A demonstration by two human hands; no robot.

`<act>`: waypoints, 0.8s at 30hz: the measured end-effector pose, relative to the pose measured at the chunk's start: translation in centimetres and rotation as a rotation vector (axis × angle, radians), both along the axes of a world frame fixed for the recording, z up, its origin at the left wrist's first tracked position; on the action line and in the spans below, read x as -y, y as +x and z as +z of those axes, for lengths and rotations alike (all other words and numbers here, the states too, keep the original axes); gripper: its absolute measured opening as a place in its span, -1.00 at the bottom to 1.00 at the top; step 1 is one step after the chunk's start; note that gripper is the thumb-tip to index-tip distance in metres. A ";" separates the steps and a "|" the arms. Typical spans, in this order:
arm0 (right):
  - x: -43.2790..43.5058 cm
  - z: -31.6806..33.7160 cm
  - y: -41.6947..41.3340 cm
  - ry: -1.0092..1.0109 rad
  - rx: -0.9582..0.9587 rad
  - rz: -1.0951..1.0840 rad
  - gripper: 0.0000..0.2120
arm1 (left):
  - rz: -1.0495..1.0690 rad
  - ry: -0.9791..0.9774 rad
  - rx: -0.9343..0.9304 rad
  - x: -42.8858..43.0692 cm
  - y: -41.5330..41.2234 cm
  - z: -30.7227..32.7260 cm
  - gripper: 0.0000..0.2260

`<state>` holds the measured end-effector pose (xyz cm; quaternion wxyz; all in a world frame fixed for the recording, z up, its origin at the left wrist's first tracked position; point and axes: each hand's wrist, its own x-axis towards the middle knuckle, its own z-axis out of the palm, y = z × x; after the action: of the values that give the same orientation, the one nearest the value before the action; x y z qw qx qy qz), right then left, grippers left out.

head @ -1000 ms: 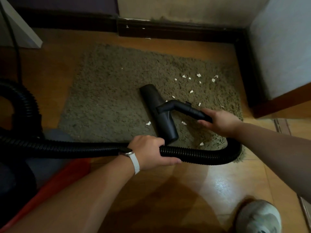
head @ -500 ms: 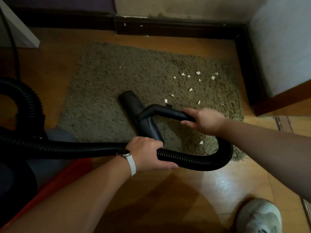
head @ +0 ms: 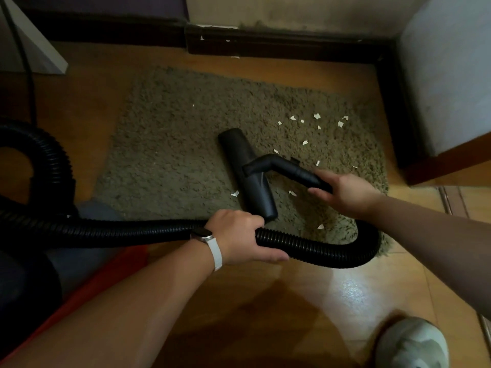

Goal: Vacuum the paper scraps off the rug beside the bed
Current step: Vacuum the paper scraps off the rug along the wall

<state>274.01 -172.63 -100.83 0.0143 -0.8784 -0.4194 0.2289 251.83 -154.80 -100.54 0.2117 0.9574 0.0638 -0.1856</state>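
Warm wooden floorboards (head: pixel 265 301) fill the dim room, with a dark skirting board (head: pixel 279 45) along the far wall and a shaggy olive rug (head: pixel 172 155) lying in front of it. White paper scraps (head: pixel 316 116) sit on the rug, mostly in a loose cluster near its far right corner. A few more lie just beside the black floor nozzle (head: pixel 247 171), and one sits inside the loop of the hose. The nozzle rests flat on the rug, its long body running away from the viewer, so anything under it is hidden. The right hand (head: pixel 348 191) has its fingers curled round the rigid black tube (head: pixel 289 168) behind the nozzle, covering the spot where the tube meets the corrugated hose (head: pixel 318 247). The left hand (head: pixel 239 237), with a white-strapped watch (head: pixel 206 236) on its wrist, is wrapped round the hose at the rug's near edge, thumb laid along the near side. Whether its knuckles touch the nozzle's near end cannot be told. From the right hand the hose bends round the rug's near right corner and runs left into deep shadow, where dark and red shapes are too murky to name. Pale flecks on the skirting board could be paper or chipped paint. At the right a white panel on a wooden base (head: pixel 451 75) is cut off by the frame, as is a pale shoe (head: pixel 411 343) at the bottom right
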 end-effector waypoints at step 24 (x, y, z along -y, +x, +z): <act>-1.8 -1.4 -1.0 -0.155 -0.067 0.079 -0.47 | -0.023 0.052 0.020 0.2 -0.7 0.7 -0.38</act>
<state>272.97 -170.85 -102.25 -0.0486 -0.8514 -0.4343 0.2901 251.16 -154.96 -99.79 0.1849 0.9651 0.0554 -0.1769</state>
